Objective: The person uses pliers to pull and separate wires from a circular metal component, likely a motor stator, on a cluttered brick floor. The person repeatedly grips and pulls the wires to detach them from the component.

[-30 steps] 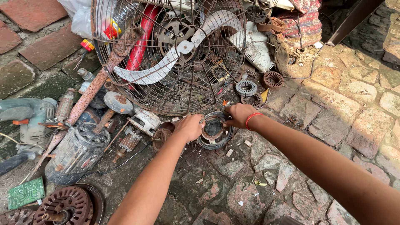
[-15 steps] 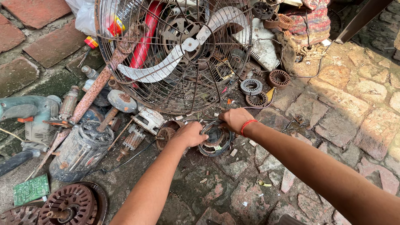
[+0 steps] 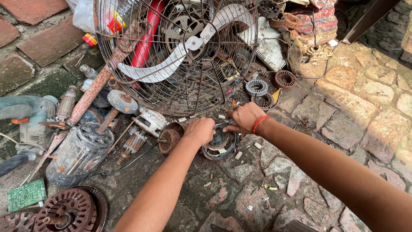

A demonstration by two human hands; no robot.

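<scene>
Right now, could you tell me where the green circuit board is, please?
In the head view, the green circuit board lies flat on the ground at the far left, just above the rusty round rotor plate and below the grey motor housing.

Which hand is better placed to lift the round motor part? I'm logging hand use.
Probably the left hand: it lies over the motor part, fingers curled on its rim. The right hand only touches the far edge with its fingertips.
</scene>
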